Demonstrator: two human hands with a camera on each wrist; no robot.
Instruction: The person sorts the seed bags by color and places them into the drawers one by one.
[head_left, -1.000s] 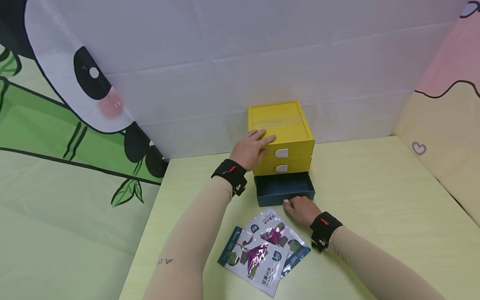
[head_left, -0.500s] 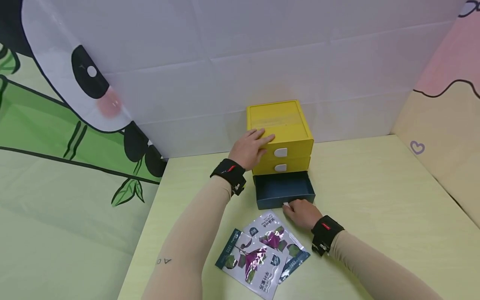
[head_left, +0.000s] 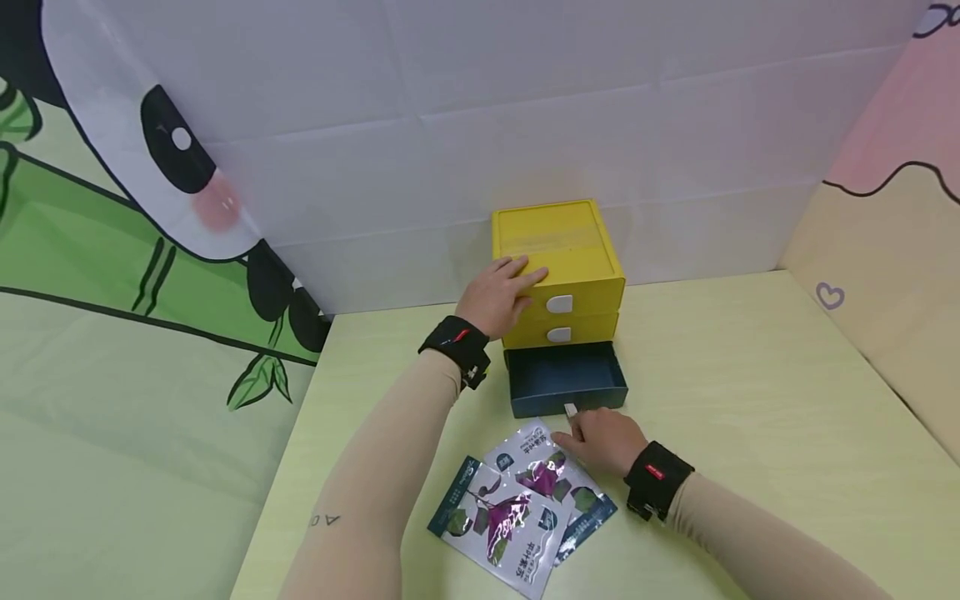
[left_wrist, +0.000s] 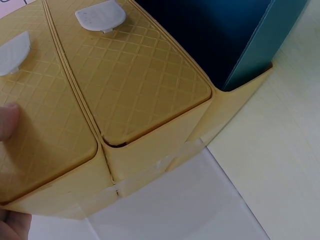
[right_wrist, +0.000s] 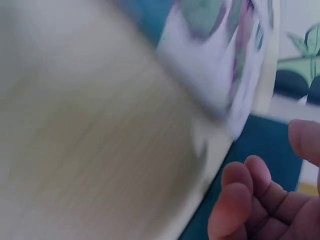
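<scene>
A yellow drawer box (head_left: 558, 242) stands against the back cloth. Its dark blue bottom drawer (head_left: 566, 392) is pulled out, with nothing visible inside. My left hand (head_left: 497, 298) rests on the box's upper left corner, fingers spread over the top. The left wrist view shows a thumb (left_wrist: 7, 121) against the yellow drawer front. My right hand (head_left: 606, 440) is in front of the blue drawer, near its white pull tab (head_left: 570, 410); thumb and fingers stand apart with nothing between them. Two printed foil sachets (head_left: 498, 525) overlap on the table, close to the right thumb.
Above the blue drawer, two yellow drawers with white tabs (head_left: 559, 304) are closed. The pale table (head_left: 750, 400) extends to both sides. Printed cloth (head_left: 375, 167) hangs behind and beside it. The right wrist view is blurred.
The blue drawer came slightly farther out, then stopped. My right hand has let go of its tab, moving slightly back with the thumb spread toward the sachets. The left hand stays put.
</scene>
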